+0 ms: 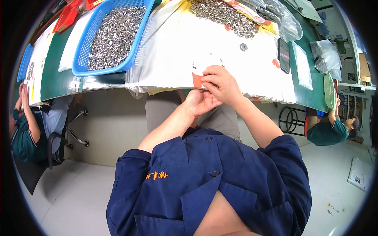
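Observation:
My left hand [201,103] is palm up at the front edge of the table, its fingers loosely extended to the right under my other hand. Nothing shows clearly in its palm. Just above it, my right hand [221,83] has its fingers bent and drawn together over the edge of the white cloth [173,63]. Whatever those fingertips hold is hidden. A red patch [197,80] of the cloth's print lies beside them. A few tiny metal pieces [210,54] are scattered on the cloth just beyond. Farther back spreads a heap of small metal cylinders [226,17].
At left stands a blue plastic basket [80,59] full of small metal cylinders. On the right are a dark round piece [243,47], a phone [283,56] and clear bags [327,55]. Co-workers sit at far left [29,126] and far right [328,129].

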`<state>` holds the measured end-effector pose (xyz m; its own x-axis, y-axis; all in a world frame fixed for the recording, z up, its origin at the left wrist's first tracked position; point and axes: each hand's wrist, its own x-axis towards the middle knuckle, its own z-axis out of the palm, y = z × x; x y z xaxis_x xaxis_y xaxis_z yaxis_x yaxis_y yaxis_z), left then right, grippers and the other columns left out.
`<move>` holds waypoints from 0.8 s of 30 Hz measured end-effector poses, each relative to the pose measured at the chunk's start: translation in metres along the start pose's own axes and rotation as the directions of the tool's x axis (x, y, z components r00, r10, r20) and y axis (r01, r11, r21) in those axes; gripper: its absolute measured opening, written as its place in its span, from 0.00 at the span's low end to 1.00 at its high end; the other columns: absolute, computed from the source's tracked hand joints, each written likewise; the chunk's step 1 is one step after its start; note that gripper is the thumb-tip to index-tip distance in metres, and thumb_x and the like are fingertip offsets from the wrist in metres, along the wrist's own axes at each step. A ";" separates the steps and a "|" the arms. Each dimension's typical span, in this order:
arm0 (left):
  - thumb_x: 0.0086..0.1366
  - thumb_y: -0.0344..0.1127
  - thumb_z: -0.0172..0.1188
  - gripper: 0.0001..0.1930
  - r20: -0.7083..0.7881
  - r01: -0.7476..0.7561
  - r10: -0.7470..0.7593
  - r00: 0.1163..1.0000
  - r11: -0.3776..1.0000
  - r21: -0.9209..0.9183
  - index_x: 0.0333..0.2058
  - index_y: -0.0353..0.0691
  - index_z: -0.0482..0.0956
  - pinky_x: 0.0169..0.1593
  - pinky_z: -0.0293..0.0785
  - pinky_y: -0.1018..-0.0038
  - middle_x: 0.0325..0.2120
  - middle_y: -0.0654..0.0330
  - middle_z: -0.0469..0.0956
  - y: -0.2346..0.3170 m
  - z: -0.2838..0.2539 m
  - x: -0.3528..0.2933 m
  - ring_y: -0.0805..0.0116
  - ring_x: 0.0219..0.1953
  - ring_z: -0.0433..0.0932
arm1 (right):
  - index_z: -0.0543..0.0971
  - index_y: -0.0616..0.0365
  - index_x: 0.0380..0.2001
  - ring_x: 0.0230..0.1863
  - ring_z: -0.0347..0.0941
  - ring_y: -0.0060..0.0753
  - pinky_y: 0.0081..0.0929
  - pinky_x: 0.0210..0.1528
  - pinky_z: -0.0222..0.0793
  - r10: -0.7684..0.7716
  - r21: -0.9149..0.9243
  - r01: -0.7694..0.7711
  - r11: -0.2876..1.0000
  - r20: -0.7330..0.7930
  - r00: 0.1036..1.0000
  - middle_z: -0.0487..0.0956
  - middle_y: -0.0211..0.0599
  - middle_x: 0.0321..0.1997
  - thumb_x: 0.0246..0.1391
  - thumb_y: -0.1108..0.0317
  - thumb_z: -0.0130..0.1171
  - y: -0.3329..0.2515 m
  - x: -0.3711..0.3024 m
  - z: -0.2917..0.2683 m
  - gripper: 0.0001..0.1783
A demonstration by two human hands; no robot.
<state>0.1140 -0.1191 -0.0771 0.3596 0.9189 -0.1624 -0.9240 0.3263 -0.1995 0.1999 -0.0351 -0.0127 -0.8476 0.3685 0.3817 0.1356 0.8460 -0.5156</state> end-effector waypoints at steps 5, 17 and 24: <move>0.65 0.43 0.29 0.20 0.139 0.030 0.005 0.990 0.968 -0.249 0.43 0.34 0.63 0.41 0.73 0.65 0.39 0.52 0.69 0.005 -0.021 0.002 0.62 0.39 0.72 | 0.76 0.57 0.26 0.42 0.67 0.39 0.31 0.43 0.65 -0.092 0.082 0.090 0.993 0.021 0.996 0.72 0.35 0.37 0.33 0.75 0.59 -0.011 -0.016 0.002 0.10; 0.65 0.42 0.29 0.22 -0.238 0.046 -0.026 0.971 0.996 0.079 0.47 0.29 0.60 0.48 0.67 0.53 0.41 0.44 0.67 0.007 0.010 -0.001 0.47 0.45 0.69 | 0.73 0.58 0.37 0.47 0.65 0.46 0.33 0.48 0.62 0.103 -0.124 -0.108 0.986 -0.050 0.993 0.70 0.44 0.44 0.40 0.74 0.55 0.005 -0.003 -0.028 0.16; 0.65 0.42 0.30 0.21 -0.268 0.081 -0.055 0.962 0.993 0.084 0.43 0.31 0.64 0.47 0.69 0.59 0.38 0.47 0.69 -0.009 0.003 0.011 0.53 0.39 0.73 | 0.72 0.61 0.39 0.47 0.63 0.46 0.34 0.48 0.60 0.158 -0.233 -0.158 0.960 -0.019 0.987 0.68 0.46 0.44 0.42 0.73 0.54 -0.002 -0.014 -0.016 0.16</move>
<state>0.1255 -0.1116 -0.0740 0.4318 0.8066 -0.4037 -0.8997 0.4167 -0.1298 0.2192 -0.0358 -0.0046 -0.8058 0.5047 0.3098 0.3833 0.8433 -0.3768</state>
